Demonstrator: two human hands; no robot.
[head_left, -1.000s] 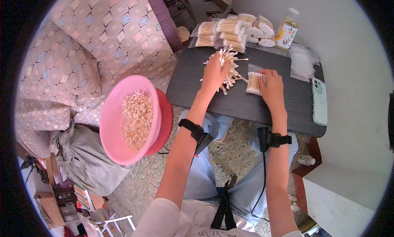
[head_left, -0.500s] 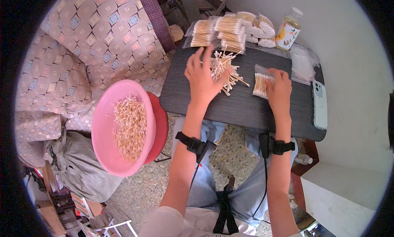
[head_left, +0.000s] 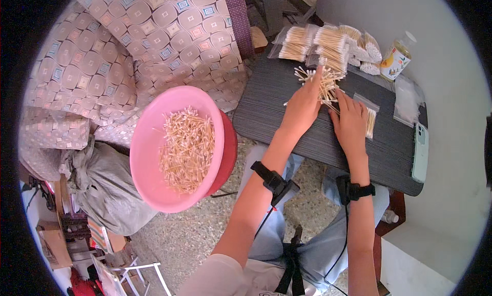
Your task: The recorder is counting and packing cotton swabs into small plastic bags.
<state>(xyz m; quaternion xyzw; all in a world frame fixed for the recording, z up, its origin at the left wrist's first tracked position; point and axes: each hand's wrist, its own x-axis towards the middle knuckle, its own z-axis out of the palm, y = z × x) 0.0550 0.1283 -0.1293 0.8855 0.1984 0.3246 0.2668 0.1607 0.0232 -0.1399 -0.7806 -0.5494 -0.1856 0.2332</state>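
A loose pile of cotton swabs (head_left: pixel 332 80) with white tips lies on the dark table. My left hand (head_left: pixel 305 105) rests along the pile's left side, its fingers stretched out and touching the swabs. At the pile's near right edge is my right hand (head_left: pixel 350 117), fingers extended and thumb apart, touching a few swabs. Whether either hand pinches a swab is hidden. Just right of my right hand lies a small clear bag of cotton swabs (head_left: pixel 370 123), partly covered by that hand.
Filled swab bags (head_left: pixel 328 45) are stacked along the table's far edge, beside a bottle (head_left: pixel 397 56). Empty clear bags (head_left: pixel 407 101) and a pale phone (head_left: pixel 420 152) lie at the right. A pink basin (head_left: pixel 146 157) full of swabs stands left of the dark table (head_left: pixel 287 127).
My right hand has left the small swab bag and moved left to the pile. My left hand has come lower beside the pile. The whole view has shifted, with the table now farther right.
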